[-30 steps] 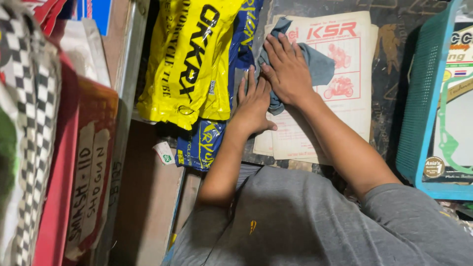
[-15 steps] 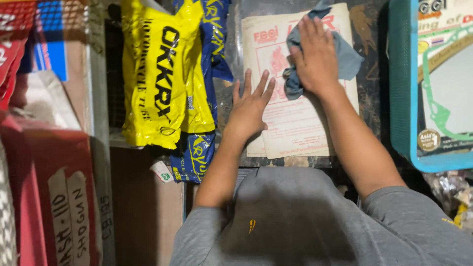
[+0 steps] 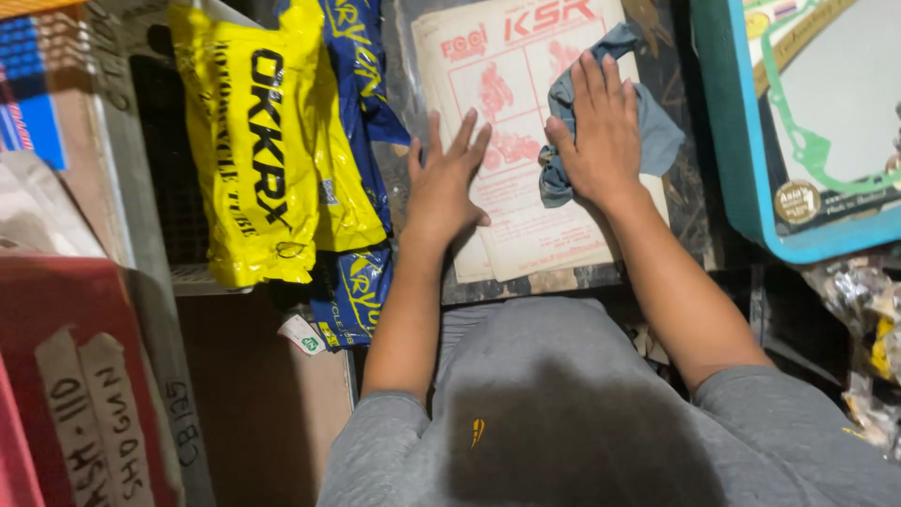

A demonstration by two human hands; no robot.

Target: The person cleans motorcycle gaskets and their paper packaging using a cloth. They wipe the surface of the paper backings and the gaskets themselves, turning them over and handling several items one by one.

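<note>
A flat cream packet with red print, sealed in clear plastic (image 3: 526,216), lies on a dark shelf in front of me. My left hand (image 3: 447,178) rests flat on its left edge, fingers spread, holding nothing. My right hand (image 3: 598,131) presses a grey-blue cloth (image 3: 657,136) down onto the packet's right half, fingers stretched over the bunched fabric. Both forearms reach forward from my grey shirt.
A yellow plastic bag with black lettering (image 3: 263,150) hangs left of the packet, with blue and yellow bags (image 3: 352,282) behind and below it. A teal-framed gasket card (image 3: 798,131) stands at right. Red and brown cardboard boxes (image 3: 84,376) crowd the left side.
My right hand with the cloth has slid down and to the right across the packet. My left hand stays flat on the packet's left edge. The view has shifted slightly.
</note>
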